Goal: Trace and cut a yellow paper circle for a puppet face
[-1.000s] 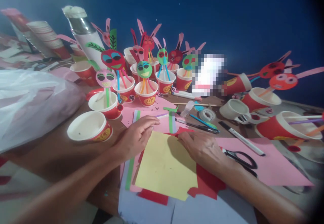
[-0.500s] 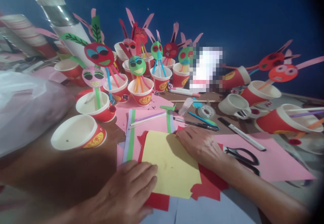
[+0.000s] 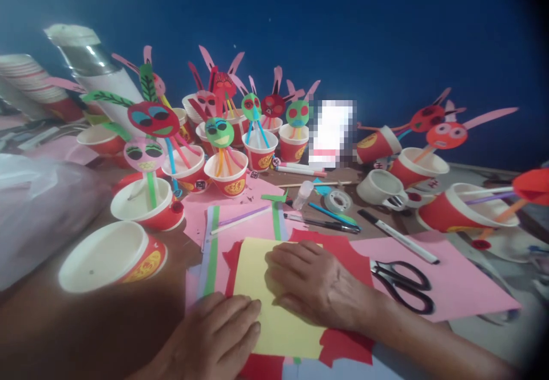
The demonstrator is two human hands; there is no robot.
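Observation:
A yellow paper sheet [image 3: 283,334] lies over red paper [image 3: 347,257] in front of me. My left hand [image 3: 214,334] rests flat on its left edge, fingers extended. Across the upper right part of the sheet lies my right hand [image 3: 317,282], palm down, its fingers stretched out and close to the paper. Neither hand grips anything. Black-handled scissors [image 3: 401,282] lie just right of my right wrist, on pink paper [image 3: 458,288]. Beyond the sheet, thin purple and white strips [image 3: 242,220] rest on layered coloured paper.
Paper cups with paper-headed figures [image 3: 225,179] stand along the back. An uncovered cup [image 3: 107,257] is at left, near a plastic bag [image 3: 38,214]. A mug [image 3: 380,188], clear tape [image 3: 338,201], pens and a black marker [image 3: 398,237] lie at right. A pixelated patch hides something.
My right hand has slid left over the yellow sheet from its upper right edge. My left hand stays at the left edge. The view has tilted up and shifted slightly right.

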